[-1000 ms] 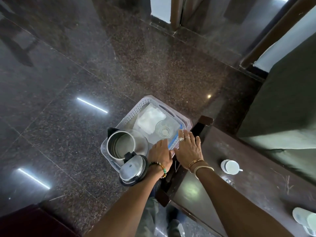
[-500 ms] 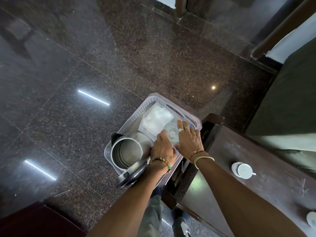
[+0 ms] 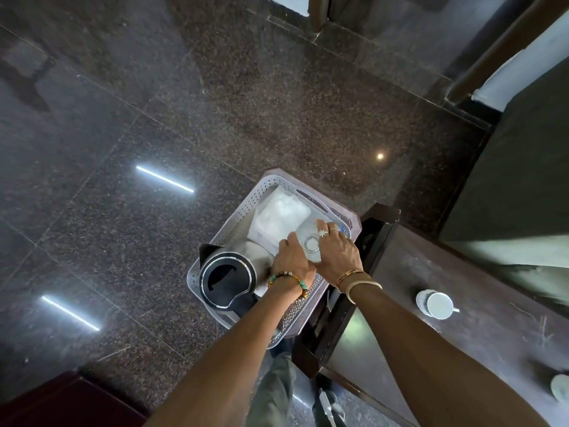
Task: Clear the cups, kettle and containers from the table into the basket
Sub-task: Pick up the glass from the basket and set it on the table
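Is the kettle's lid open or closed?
Closed. The kettle stands upright in the basket, and its black lid sits flat over the mouth.

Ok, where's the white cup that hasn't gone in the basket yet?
The white cup stands on the dark table, to the right of the right hand and the basket.

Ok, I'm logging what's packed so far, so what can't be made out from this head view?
- Clear container in the basket: the left hand and right hand cover its sides, so the grip and contents are unclear.
- Kettle: lid shut, inside hidden.
- White item on the table: cut off by the right edge.
- White cup: too small to tell if it is empty.
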`<state>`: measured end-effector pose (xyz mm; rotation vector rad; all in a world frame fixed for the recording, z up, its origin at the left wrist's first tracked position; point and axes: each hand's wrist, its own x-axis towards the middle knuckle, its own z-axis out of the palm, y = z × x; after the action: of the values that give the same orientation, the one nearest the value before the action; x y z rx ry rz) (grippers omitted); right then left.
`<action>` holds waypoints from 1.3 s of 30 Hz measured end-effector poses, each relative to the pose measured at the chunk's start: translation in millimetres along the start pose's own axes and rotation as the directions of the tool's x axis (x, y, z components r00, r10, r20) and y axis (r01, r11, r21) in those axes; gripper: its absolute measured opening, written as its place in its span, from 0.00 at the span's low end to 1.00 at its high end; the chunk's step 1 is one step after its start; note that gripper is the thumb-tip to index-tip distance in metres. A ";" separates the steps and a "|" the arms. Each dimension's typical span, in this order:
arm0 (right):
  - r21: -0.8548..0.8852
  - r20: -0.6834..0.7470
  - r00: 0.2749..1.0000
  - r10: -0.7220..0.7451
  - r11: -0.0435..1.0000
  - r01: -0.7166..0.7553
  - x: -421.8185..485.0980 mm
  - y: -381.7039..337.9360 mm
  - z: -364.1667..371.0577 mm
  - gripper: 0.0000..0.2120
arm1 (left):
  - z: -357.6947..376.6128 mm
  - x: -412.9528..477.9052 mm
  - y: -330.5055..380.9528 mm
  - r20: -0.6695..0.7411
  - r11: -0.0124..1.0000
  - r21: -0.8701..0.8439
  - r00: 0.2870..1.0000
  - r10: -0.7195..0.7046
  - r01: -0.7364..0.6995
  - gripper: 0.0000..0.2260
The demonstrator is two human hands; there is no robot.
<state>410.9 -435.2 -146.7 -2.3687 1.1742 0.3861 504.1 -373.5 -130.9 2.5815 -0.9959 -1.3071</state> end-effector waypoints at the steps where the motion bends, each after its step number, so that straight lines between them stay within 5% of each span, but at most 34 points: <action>1: 0.008 -0.014 1.000 0.002 1.000 -0.002 -2.7 0.5 -1.4 0.47 | -0.6 -2.0 -0.1 -0.009 1.000 -0.002 1.000 0.010 -0.010 0.31; 9: 0.189 -0.053 0.997 0.048 0.981 -0.038 -34.3 -3.2 -33.9 0.50 | -13.8 -34.2 8.8 -0.072 0.995 -0.053 0.994 0.081 -0.085 0.36; 18: 0.211 -0.137 0.990 -0.043 0.975 0.071 -108.0 -1.2 -82.0 0.46 | -30.0 -120.1 22.1 -0.276 0.955 -0.158 0.940 0.201 -0.250 0.24; 26: 0.228 -0.227 0.972 -0.064 0.966 0.117 -203.5 10.8 -131.2 0.48 | -24.0 -205.7 42.7 -0.334 0.926 -0.130 0.895 0.297 -0.355 0.28; 39: 0.288 -0.392 0.896 0.208 0.953 -0.096 -332.2 50.7 -146.4 0.42 | 15.3 -276.7 90.2 -0.237 0.776 0.009 0.752 0.615 -0.631 0.27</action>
<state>178.8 -315.2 110.4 -2.1876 1.5049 -0.2378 329.0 -279.8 82.3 1.9828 -1.5397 -0.8211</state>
